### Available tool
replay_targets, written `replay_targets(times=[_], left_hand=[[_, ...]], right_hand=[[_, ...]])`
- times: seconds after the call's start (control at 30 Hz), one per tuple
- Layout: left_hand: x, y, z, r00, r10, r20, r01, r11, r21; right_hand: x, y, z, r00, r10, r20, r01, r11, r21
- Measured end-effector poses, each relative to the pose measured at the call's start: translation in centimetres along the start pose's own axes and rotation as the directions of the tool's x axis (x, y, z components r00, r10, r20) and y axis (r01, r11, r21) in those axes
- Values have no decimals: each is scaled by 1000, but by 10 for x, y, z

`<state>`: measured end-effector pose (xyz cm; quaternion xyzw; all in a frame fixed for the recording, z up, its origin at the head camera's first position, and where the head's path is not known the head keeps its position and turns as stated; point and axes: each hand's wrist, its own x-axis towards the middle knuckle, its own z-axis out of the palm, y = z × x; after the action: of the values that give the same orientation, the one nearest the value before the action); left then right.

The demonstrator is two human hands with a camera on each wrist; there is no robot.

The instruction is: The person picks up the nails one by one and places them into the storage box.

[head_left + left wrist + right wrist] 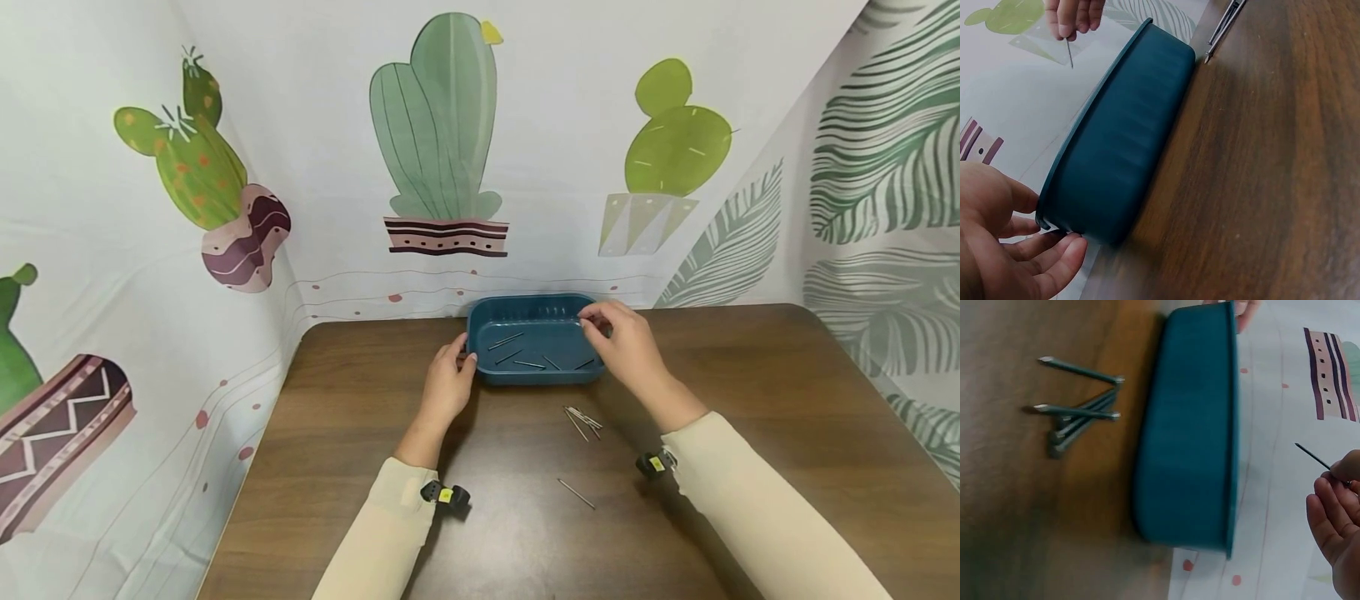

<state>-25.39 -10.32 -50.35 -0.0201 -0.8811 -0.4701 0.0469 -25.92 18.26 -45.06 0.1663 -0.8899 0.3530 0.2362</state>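
A dark teal plastic tray (pixel 536 377) stands at the back of the table. My left hand (pixel 447 382) holds its left end, with fingers at the rim and below it in the left wrist view. Over the tray's right end, my right hand (pixel 628 342) pinches a nail (pixel 1312 455) between thumb and fingers; the nail's pointed end sticks out in the right wrist view. Several nails (pixel 529 365) lie scattered on the tray's floor. In front of the tray is a small pile of nails (pixel 582 418) on the table.
A single nail (pixel 576 493) lies on the brown wooden table (pixel 510 533), nearer the front than the pile. Right behind the tray hangs a white cloth (pixel 555 150) printed with cacti and leaves. Each sleeve cuff carries a small black camera.
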Motion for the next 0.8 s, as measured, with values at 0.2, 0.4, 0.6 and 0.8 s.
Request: replay_targets(times=[0.2,0.4,0.6,0.8], left_hand=[[1,0,0,1000,-6,3,6,1000,-10],[0,-1,0,1000,-4,2,4,1000,-4],[-1,0,0,1000,7,0,-7,1000,-1],[-1,0,-1,1000,9,-2,-9,1000,1]], right_hand=[[11,-3,-4,1000,-22,-16,21,1000,-14],[19,-4,-7,999,-12,-31,11,999,-31],[23,-3,-9,999,-1,-41,0,1000,-28],[27,-4,-11,1000,2,-29,-4,999,-48]])
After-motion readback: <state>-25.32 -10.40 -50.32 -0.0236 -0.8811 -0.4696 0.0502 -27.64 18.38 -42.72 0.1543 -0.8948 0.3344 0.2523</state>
